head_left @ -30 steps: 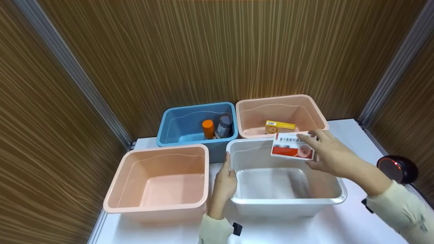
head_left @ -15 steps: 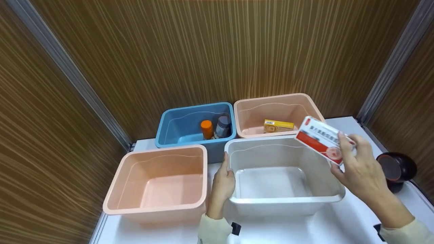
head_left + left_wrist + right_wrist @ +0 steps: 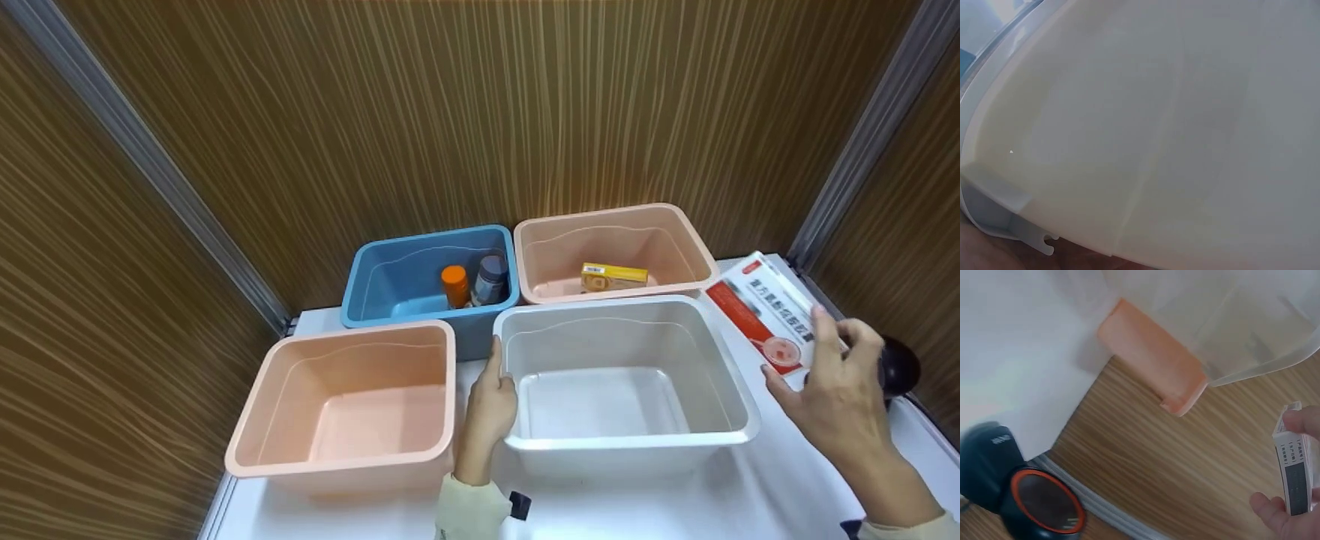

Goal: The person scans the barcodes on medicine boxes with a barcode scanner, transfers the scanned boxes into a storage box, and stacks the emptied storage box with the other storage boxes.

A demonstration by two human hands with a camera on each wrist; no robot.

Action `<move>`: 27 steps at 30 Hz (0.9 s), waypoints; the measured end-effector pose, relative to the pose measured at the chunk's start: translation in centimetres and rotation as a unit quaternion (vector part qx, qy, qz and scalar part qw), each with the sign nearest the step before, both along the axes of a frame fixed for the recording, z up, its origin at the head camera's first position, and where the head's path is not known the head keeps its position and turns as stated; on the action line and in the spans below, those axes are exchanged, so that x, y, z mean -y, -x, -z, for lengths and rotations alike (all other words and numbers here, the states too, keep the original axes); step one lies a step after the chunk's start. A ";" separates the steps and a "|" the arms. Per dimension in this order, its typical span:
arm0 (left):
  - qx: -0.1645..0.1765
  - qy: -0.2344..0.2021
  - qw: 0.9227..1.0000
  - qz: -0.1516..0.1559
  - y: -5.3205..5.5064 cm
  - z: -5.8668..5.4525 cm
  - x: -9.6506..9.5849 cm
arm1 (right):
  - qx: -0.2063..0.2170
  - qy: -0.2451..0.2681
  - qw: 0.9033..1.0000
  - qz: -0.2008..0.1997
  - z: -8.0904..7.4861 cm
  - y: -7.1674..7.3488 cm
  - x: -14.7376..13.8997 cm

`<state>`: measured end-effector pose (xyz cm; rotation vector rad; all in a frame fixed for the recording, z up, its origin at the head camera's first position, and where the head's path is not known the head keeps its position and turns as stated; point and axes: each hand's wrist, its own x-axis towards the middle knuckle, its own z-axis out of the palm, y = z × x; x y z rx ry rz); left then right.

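Observation:
In the head view my right hand [image 3: 844, 390] pinches a white and red medicine box [image 3: 761, 311] by its edges. It holds the box tilted, in the air to the right of the white bin [image 3: 622, 442]. The right wrist view shows the printed narrow side of the box [image 3: 1292, 455] between thumb and fingers. My left hand [image 3: 490, 409] grips the white bin's left rim, one finger pointing forward along it. Up close in the left wrist view are the bin's wall [image 3: 1145, 124] and part of the hand under its rim. No items show inside this bin.
A black scanner [image 3: 898, 367] stands at the right edge, partly behind my right hand. The blue bin [image 3: 364, 292] at the back holds an orange-capped bottle [image 3: 454, 285] and a grey-capped bottle [image 3: 490, 279]. A yellow box [image 3: 615, 277] lies in the back pink bin [image 3: 536, 259]. Another pink bin [image 3: 337, 465] stands front left.
My right hand has carried the medicine box rightward from above the white bin toward the scanner, turning it to a slant. The left hand has stayed at the bin's rim.

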<state>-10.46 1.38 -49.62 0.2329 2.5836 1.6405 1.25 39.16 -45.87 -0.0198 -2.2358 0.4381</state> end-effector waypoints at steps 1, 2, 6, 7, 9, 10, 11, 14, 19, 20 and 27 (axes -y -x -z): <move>0.000 0.000 1.000 0.000 0.0 0.0 0.0 | -0.002 0.022 1.000 -0.002 0.3 -0.1 -0.2; 0.000 0.000 1.000 0.001 0.0 0.0 0.0 | -0.004 0.041 0.999 -0.006 0.6 -0.2 -0.4; 0.000 -0.003 1.000 0.003 0.0 -0.1 0.1 | 0.015 0.107 0.994 -0.017 1.9 -0.8 -0.9; 0.000 -0.004 1.000 0.004 0.0 -0.1 0.2 | 0.027 0.122 0.992 -0.018 2.1 -0.9 -1.0; 0.000 -0.007 1.000 0.005 0.0 0.0 0.3 | 0.057 0.141 0.988 -0.012 2.8 -1.3 -1.1; -0.001 -0.008 1.000 0.005 0.1 0.0 0.3 | 0.070 0.148 0.987 -0.006 3.1 -1.5 -1.1; -0.002 -0.008 1.000 0.006 0.1 0.0 0.3 | 0.086 0.153 0.984 0.001 3.4 -1.7 -1.1; -0.004 -0.005 1.000 0.007 0.1 0.0 0.2 | 0.132 0.167 0.977 0.033 4.4 -2.4 -1.4; 0.000 -0.005 1.000 0.007 0.0 0.0 0.1 | 0.195 0.183 0.960 0.089 6.0 -3.9 -2.0; -0.001 -0.006 1.000 0.007 0.0 0.0 0.1 | 0.202 0.184 0.957 0.095 6.4 -4.1 -2.2; -0.013 -0.004 1.000 0.003 0.0 0.1 0.1 | 0.278 0.189 0.935 0.115 9.2 -5.4 -3.6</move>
